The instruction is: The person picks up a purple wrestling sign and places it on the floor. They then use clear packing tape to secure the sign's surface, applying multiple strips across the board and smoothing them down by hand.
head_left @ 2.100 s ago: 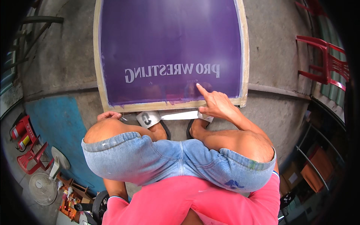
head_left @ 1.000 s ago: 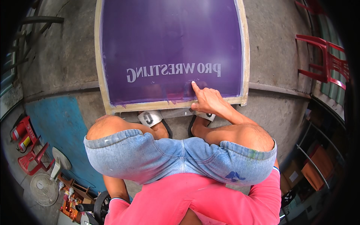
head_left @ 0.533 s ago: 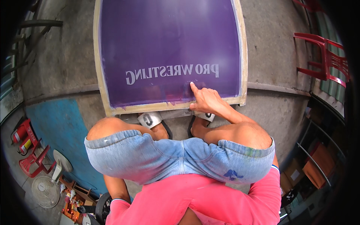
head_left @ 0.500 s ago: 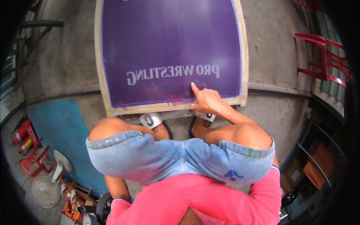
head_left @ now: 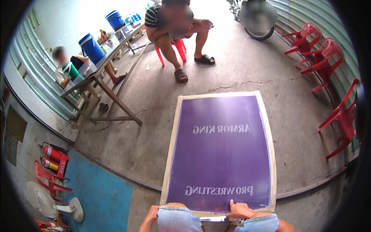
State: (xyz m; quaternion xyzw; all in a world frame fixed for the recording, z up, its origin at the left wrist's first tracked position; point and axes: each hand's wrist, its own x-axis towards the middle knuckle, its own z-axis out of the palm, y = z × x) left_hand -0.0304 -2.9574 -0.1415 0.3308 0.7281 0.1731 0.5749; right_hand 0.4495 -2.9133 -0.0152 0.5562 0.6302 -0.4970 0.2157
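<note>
A large screen-printing frame (head_left: 222, 164) fills the space before my knees, its purple mesh edged by a pale border. Two lines of light mirrored lettering cross it, one towards the far end and one towards the near end. My right hand (head_left: 240, 210) rests over the near edge, holding nothing. Its index finger is stretched out onto the purple surface just below the nearer lettering, the other fingers curled back. Beside my left knee, near the frame's near left corner, is my left hand (head_left: 153, 212). Its fingers are too hidden to show any grip.
Opposite me a person (head_left: 174, 23) sits on a red stool (head_left: 179, 48). Another sits by a long table (head_left: 112, 52) with blue buckets (head_left: 92, 48). Red chairs (head_left: 340, 120) line the right wall. A fan (head_left: 40, 199) and fire extinguishers (head_left: 54, 156) stand at left.
My view has tilted up, bringing the seated people, the table and the frame's far lettering into sight. My left hand now shows beside my knee. The right index finger still points at the near lettering.
</note>
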